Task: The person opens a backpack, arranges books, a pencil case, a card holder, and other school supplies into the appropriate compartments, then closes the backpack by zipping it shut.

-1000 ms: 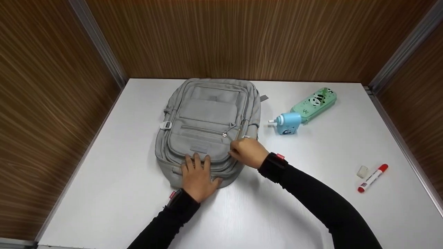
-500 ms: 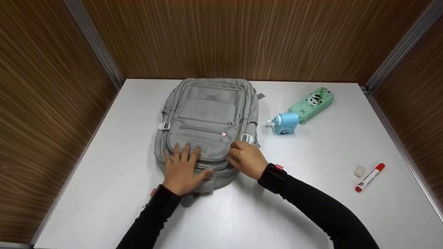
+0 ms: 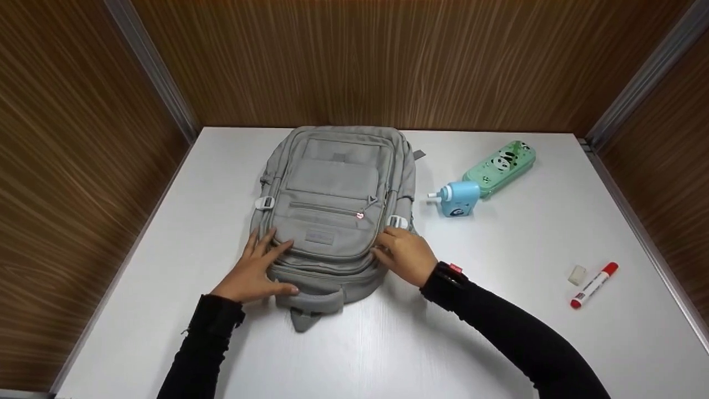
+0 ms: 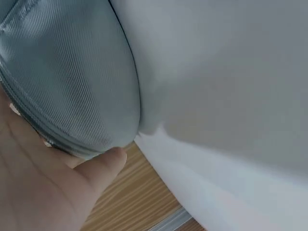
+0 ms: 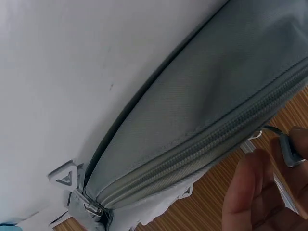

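A grey backpack [image 3: 332, 180] lies on its back on the white table, its top handle [image 3: 318, 302] toward me. On its lower left edge rests my left hand [image 3: 252, 277], fingers spread over the front and thumb by the handle. In the left wrist view that thumb touches the bag's curved side. My right hand [image 3: 409, 257] is at the bag's right side, below a white strap buckle [image 3: 397, 222]. Between its thumb and fingers it pinches a grey zipper pull [image 5: 288, 153] on a short cord. Closed teeth of another zipper [image 5: 192, 151] run along the bag's side.
Right of the backpack stands a light blue bottle [image 3: 461, 198] with a white nozzle, against a green panda pencil case [image 3: 501, 166]. Farther right lie an eraser [image 3: 577, 275] and a red-capped marker [image 3: 594, 285]. Wood-grain panels [image 3: 354, 61] border the table at the back and sides.
My left hand has moved left from the bag's near edge to its lower left side, and the handle has come into view. My right hand has shifted slightly toward me along the right side.
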{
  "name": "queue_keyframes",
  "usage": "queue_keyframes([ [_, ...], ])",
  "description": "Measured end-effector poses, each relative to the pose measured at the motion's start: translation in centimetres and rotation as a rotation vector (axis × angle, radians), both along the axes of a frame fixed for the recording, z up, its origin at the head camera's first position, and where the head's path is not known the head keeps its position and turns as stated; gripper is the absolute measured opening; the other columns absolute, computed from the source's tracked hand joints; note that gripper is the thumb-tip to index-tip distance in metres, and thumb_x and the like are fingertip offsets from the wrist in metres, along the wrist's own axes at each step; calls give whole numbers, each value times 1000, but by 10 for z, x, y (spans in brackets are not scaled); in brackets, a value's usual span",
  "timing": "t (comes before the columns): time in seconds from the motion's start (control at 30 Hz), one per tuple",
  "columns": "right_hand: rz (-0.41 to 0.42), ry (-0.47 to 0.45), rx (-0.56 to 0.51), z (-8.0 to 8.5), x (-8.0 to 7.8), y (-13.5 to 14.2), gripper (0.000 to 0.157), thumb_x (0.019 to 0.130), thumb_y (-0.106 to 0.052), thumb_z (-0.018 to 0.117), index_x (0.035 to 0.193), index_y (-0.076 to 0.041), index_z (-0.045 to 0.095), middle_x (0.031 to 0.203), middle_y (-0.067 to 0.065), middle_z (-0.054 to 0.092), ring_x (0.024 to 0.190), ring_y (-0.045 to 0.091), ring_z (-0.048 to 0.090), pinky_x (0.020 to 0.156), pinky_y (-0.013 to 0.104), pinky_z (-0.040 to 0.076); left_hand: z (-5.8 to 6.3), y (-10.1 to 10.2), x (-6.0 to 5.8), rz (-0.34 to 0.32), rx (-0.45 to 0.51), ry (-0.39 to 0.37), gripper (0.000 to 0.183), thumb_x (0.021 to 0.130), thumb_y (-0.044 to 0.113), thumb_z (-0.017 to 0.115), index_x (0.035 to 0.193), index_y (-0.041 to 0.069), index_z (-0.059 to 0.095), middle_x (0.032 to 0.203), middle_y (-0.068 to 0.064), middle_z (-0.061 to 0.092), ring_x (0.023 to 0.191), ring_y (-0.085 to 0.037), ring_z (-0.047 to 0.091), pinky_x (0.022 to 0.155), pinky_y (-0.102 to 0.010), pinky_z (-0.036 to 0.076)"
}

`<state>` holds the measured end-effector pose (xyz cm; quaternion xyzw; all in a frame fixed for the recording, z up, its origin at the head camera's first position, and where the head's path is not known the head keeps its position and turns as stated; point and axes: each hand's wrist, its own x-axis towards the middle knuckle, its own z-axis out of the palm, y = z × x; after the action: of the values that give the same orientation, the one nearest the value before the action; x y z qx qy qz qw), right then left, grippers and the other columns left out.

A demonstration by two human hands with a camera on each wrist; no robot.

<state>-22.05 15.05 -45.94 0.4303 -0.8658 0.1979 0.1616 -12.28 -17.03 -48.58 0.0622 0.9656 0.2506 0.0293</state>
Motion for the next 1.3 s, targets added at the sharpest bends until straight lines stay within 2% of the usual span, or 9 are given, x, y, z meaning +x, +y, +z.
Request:
queue_keyframes([
  [0.17, -37, -47, -21, 8, -3, 8, 10, 81, -21, 63, 75, -14, 61, 67, -8, 54, 61, 8, 51, 54, 28, 42, 1, 5, 3, -20, 15, -26, 108, 48, 73, 65, 140, 35, 23, 148, 0, -5, 130, -31, -17, 92, -65, 19],
  [0.33, -73, -84, -49, 13, -5, 17, 13, 80, -20, 64, 70, -14, 59, 62, -9, 51, 56, 7, 47, 51, 27, 40, -2, 12, 6, -30, -26, -2, 112, 45, 71, 68, 140, 35, 22, 148, -5, -3, 130, -35, -16, 95, -62, 18],
  [0.6, -98, -140, -34, 17, -6, 30, 16, 82, -21, 62, 68, -15, 58, 58, -10, 47, 51, 7, 43, 48, 26, 37, -5, 30, 7, 28, -135, 81, 109, 46, 75, 64, 139, 34, 26, 148, -7, 1, 130, -39, -5, 93, -60, 25],
  [0.9, -122, -145, -30, 14, -5, 38, 18, 81, -15, 61, 65, -15, 53, 55, -10, 45, 50, 8, 42, 46, 27, 35, -8, 68, 8, 110, -262, 167, 106, 49, 81, 55, 138, 30, 31, 147, -14, 8, 126, -49, 8, 93, -55, 30],
  [1.07, -123, -147, -29, 12, -3, 41, 20, 80, -16, 61, 63, -15, 52, 54, -10, 44, 49, 7, 41, 45, 26, 35, -7, 86, 8, 157, -315, 169, 105, 50, 83, 52, 138, 30, 31, 146, -16, 11, 123, -52, 12, 92, -54, 33],
  [1.17, -115, -133, -16, 11, 0, 42, 21, 80, -16, 60, 62, -16, 49, 53, -10, 42, 49, 7, 40, 45, 25, 33, -7, 95, 8, 187, -326, 157, 106, 49, 85, 49, 138, 30, 30, 145, -18, 12, 123, -53, 12, 86, -55, 37],
  [1.3, -100, -120, -1, 11, 4, 40, 20, 79, -15, 59, 62, -17, 49, 53, -11, 42, 48, 6, 41, 44, 25, 34, -8, 106, 7, 223, -330, 140, 107, 49, 86, 46, 139, 29, 30, 144, -20, 12, 121, -55, 13, 83, -57, 38],
])
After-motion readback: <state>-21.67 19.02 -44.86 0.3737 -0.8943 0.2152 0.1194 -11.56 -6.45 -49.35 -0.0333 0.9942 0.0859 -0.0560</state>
